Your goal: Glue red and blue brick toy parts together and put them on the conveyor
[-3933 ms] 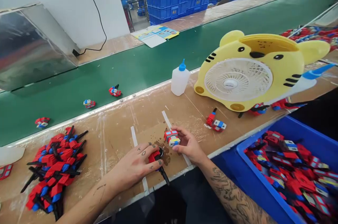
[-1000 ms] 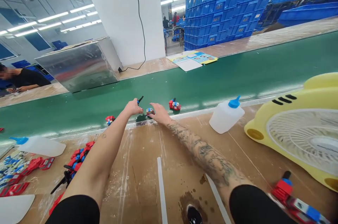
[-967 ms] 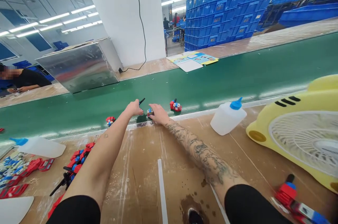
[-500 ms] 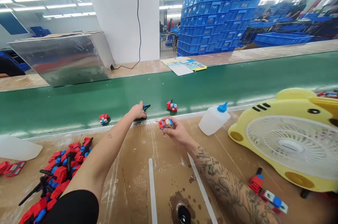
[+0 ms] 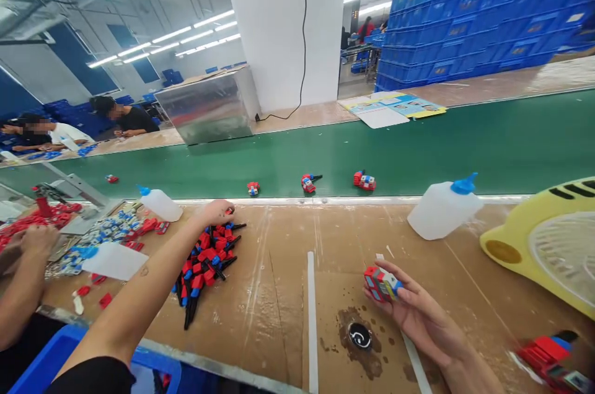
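In my right hand (image 5: pixel 427 316) I hold a small red, white and blue toy vehicle part (image 5: pixel 382 284), fingers and thumb around its sides. It is above the bench, close to a round black glue pot (image 5: pixel 360 336) with a white swirl in it. My left hand (image 5: pixel 217 212) is closed at the far end of a pile of red and blue toy parts with black rods (image 5: pixel 211 253). A bit of red shows at its fingertips, mostly hidden. Beyond, on the green belt (image 5: pixel 502 140), lie a red toy with a black rod (image 5: pixel 308 183) and two others without visible long rods.
White bottles with blue caps stand at right (image 5: pixel 444 211) and left (image 5: pixel 160 204); another bottle (image 5: pixel 116 261) lies down. A yellow fan (image 5: pixel 506 239) is at right. A co-worker's hand (image 5: pixel 41 239) works at far left. A blue bin (image 5: pixel 167 375) sits below the bench edge.
My left hand has left the toy with the black rod on the belt and moved to the pile. The right hand has drawn its toy part nearer. My view has turned left.
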Action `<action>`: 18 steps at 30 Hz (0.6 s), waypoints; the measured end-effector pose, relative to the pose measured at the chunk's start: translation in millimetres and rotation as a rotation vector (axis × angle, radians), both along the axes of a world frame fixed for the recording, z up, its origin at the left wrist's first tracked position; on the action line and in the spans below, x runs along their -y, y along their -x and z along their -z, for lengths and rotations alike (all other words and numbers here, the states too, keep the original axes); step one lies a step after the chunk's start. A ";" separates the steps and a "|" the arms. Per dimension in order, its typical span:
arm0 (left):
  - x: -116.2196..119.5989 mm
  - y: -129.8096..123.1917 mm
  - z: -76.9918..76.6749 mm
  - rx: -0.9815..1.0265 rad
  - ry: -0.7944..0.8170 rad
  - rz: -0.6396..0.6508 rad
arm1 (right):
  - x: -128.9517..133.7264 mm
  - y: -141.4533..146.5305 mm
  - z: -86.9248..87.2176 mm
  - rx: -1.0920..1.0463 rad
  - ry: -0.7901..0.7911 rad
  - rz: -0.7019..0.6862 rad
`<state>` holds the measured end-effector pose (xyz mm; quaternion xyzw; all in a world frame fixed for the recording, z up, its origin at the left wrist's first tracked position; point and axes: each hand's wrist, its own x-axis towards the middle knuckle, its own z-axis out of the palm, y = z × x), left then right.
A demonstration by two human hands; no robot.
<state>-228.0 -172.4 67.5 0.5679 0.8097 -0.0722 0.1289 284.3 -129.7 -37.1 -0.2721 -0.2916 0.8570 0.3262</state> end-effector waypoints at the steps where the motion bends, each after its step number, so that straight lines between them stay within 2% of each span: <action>1: 6.2 2.4 0.9 -0.014 0.013 -0.022 | 1.6 -0.2 0.5 -0.013 -0.001 -0.004; 3: 9.7 3.1 5.0 -0.038 0.028 -0.074 | 2.5 1.6 -0.4 -0.021 -0.010 -0.008; 7: -3.0 -4.8 12.0 -0.048 0.035 -0.189 | 1.6 5.3 -1.2 -0.012 -0.035 0.015; 11: -18.8 -16.5 3.6 -0.032 -0.072 -0.258 | 1.2 2.7 2.3 -0.020 -0.061 0.028; 15: -21.2 -43.6 -9.1 0.017 -0.265 -0.209 | 0.7 -1.2 4.9 -0.049 -0.120 0.071; 18: -5.3 -84.2 1.5 0.203 -0.403 -0.100 | -0.8 -0.4 5.8 -0.062 -0.188 0.108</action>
